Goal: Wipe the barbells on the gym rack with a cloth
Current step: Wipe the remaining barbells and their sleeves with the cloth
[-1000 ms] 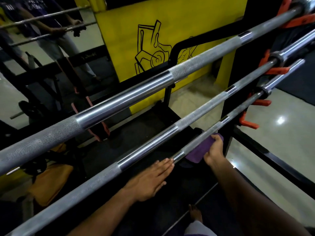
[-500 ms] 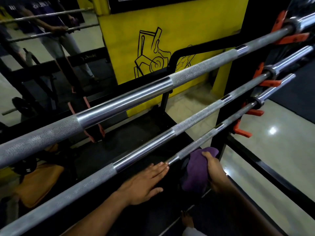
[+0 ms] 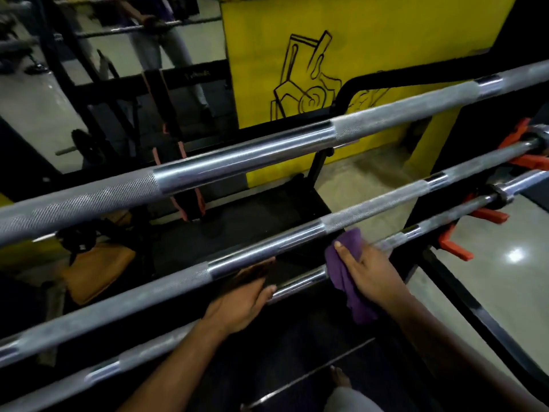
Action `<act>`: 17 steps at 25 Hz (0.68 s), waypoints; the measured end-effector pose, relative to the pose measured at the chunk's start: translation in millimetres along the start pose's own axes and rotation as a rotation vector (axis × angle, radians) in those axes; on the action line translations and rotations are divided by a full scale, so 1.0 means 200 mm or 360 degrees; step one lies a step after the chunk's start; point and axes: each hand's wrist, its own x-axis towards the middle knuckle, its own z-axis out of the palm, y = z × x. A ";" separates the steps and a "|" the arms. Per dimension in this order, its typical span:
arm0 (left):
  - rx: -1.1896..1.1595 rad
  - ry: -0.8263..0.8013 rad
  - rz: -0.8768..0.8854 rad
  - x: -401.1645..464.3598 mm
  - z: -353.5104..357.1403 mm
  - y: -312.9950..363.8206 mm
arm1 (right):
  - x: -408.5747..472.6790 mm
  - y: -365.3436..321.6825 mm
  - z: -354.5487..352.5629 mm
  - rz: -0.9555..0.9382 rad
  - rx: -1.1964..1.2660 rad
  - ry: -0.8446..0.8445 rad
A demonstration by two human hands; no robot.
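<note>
Lowest barbell (image 3: pixel 300 285) slants from lower left up to the right, right hand (image 3: pixel 371 272) pressing a purple cloth (image 3: pixel 346 275) onto it, left hand (image 3: pixel 240 301) flat, its grip relaxed.

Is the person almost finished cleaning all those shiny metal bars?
Hard to say; no bar looks plainly done. The right hand presses the purple cloth on the lowest steel barbell; the left hand steadies it. The middle barbell and top barbell show no cloth.
</note>
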 end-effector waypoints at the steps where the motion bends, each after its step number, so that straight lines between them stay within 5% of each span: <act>1: -0.0012 0.0030 -0.0100 -0.01 0.00 0.01 | 0.09 0.01 -0.02 -0.0014 -0.0122 -0.0178; 7: -0.0244 0.0475 -0.0754 -0.04 0.01 0.20 | 0.39 -0.05 -0.16 0.0083 -0.0225 -0.1227; 13: -0.1250 0.0780 -0.0807 0.07 0.14 0.82 | 0.45 -0.10 -0.13 -0.0472 -0.0370 -0.1763; 17: -0.1466 0.0996 -0.1035 0.00 0.17 0.99 | 0.56 0.02 -0.19 -0.1034 -0.1070 -0.1935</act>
